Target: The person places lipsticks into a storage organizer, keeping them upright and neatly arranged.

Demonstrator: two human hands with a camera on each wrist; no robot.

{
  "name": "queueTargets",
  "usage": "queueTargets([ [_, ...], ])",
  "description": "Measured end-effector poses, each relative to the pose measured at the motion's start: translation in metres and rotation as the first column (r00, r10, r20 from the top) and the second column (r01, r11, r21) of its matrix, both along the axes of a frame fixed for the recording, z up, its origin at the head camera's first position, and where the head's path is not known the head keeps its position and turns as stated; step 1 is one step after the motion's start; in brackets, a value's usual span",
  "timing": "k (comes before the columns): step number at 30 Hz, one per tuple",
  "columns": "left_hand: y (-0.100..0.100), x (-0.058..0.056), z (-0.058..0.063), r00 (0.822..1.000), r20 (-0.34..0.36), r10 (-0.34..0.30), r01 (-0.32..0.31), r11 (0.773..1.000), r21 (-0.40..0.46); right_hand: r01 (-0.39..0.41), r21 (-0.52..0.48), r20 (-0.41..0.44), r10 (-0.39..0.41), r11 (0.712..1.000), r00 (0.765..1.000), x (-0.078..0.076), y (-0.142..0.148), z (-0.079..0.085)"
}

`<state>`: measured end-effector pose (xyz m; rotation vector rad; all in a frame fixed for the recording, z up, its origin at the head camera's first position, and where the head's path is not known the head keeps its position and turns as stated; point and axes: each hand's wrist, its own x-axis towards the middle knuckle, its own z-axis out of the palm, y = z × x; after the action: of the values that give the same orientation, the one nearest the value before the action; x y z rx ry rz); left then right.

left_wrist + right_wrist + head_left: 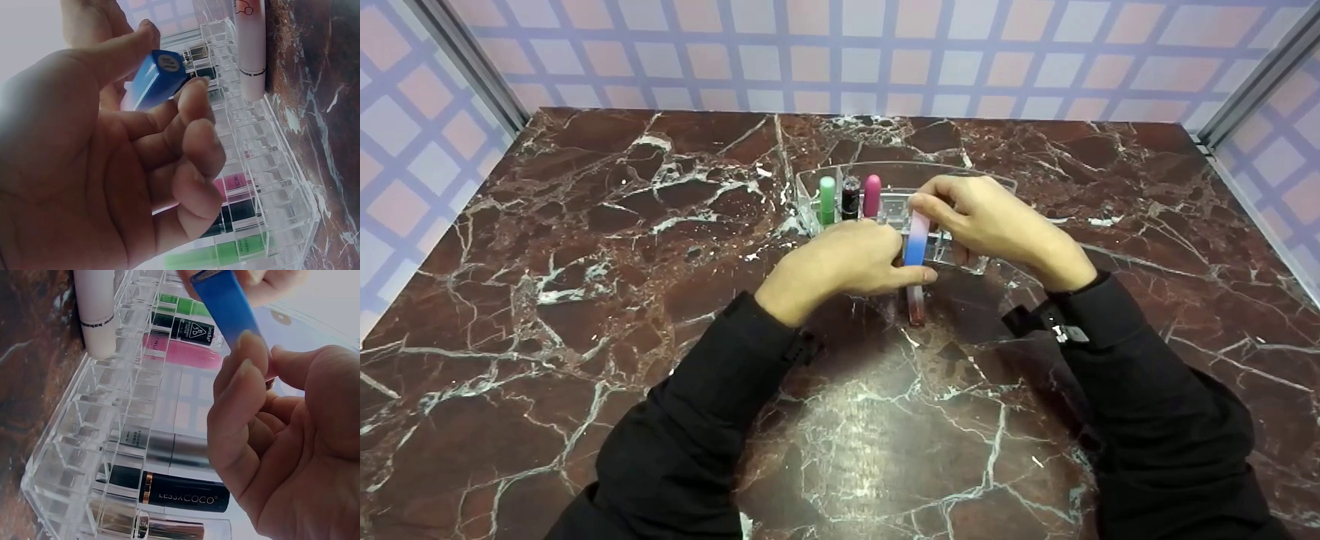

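Note:
My right hand (986,217) pinches the pale pink upper end of a square blue-and-pink cosmetic tube (916,247) between thumb and fingers. Around its blue lower end, my left hand (847,259) has thumb and index finger on either side. In the left wrist view, a round label shows on the end face of the blue tube (157,79). Both hands are over the front of a clear acrylic organizer (900,165). A pale tube with a band (252,56) lies on the table at the organizer's front, below the held tube.
Standing in the organizer's left side are a green tube (826,196), a black tube (850,199) and a pink tube (872,195). At its right side are a silver tube (169,447), a black tube with lettering (185,492) and a gold-toned tube (169,526). Checked panels surround the marbled table (607,337).

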<state>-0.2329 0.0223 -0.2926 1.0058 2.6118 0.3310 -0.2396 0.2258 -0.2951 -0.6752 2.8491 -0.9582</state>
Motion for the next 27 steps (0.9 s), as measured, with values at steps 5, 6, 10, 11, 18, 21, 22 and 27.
queueTargets([
  [5, 0.0001, 0.0002, 0.0000, 1.000, 0.014, -0.003, 0.003, 1.000, 0.006, 0.020, -0.075, 0.056, -0.016, 0.997, 0.998, 0.0006, -0.0004, 0.0012],
  [6, 0.0002, -0.0001, 0.0003, 1.000, 0.014, -0.002, 0.002, 1.000, 0.005, 0.027, -0.094, 0.068, -0.020, 0.995, 0.997, 0.0006, -0.0003, 0.0014],
  [10, 0.0005, -0.0019, 0.0012, 0.999, 0.028, 0.017, -0.017, 1.000, 0.002, 0.054, -0.156, 0.107, -0.037, 0.986, 0.994, 0.0005, 0.0004, 0.0022],
  [11, 0.0007, -0.0024, 0.0014, 0.999, 0.024, 0.022, -0.022, 1.000, 0.000, 0.058, -0.160, 0.112, -0.041, 0.985, 0.993, 0.0006, 0.0005, 0.0025],
  [18, 0.0018, -0.0036, 0.0012, 1.000, -0.004, 0.023, -0.023, 1.000, -0.009, 0.084, -0.152, 0.127, -0.065, 0.985, 0.990, 0.0008, -0.0003, 0.0028],
  [21, 0.0023, -0.0034, 0.0007, 1.000, 0.010, 0.015, -0.015, 1.000, -0.003, 0.086, -0.144, 0.118, -0.069, 0.986, 0.991, 0.0006, -0.0009, 0.0025],
  [22, 0.0025, -0.0033, 0.0004, 1.000, 0.018, 0.013, -0.013, 1.000, 0.000, 0.086, -0.142, 0.113, -0.070, 0.986, 0.991, 0.0005, -0.0009, 0.0023],
  [27, 0.0030, -0.0032, -0.0005, 1.000, 0.028, 0.003, -0.004, 1.000, 0.011, 0.087, -0.129, 0.104, -0.073, 0.988, 0.992, 0.0002, -0.0010, 0.0016],
])
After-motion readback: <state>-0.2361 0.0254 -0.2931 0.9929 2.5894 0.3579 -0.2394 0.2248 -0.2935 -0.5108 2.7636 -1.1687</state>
